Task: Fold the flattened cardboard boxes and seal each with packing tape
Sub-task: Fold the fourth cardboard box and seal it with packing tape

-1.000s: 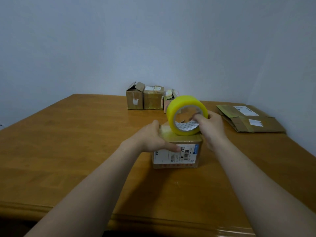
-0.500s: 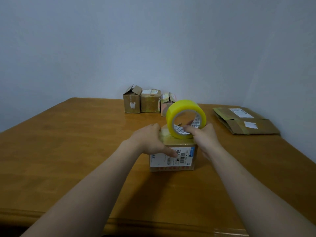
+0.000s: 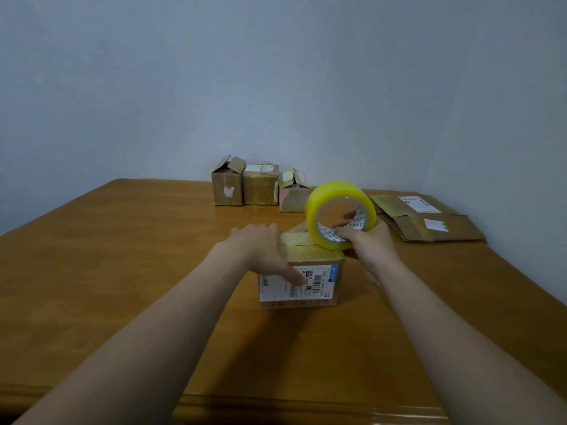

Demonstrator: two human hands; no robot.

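Observation:
A small folded cardboard box with a white shipping label on its near face stands in the middle of the wooden table. My left hand lies over the box's left top edge, thumb pressing down on the label. A yellow roll of packing tape stands on edge on the box top, and my right hand grips it with fingers through the core. A strip of tape runs from the roll along the top of the box.
Three small assembled boxes stand in a row at the table's far edge by the wall. Flattened cardboard boxes lie at the far right. The table's front edge is just below my forearms.
The box with both hands on it sits a little nearer in view. The roll has tilted and shifted slightly right on the box top. The left thumb has slid lower on the label.

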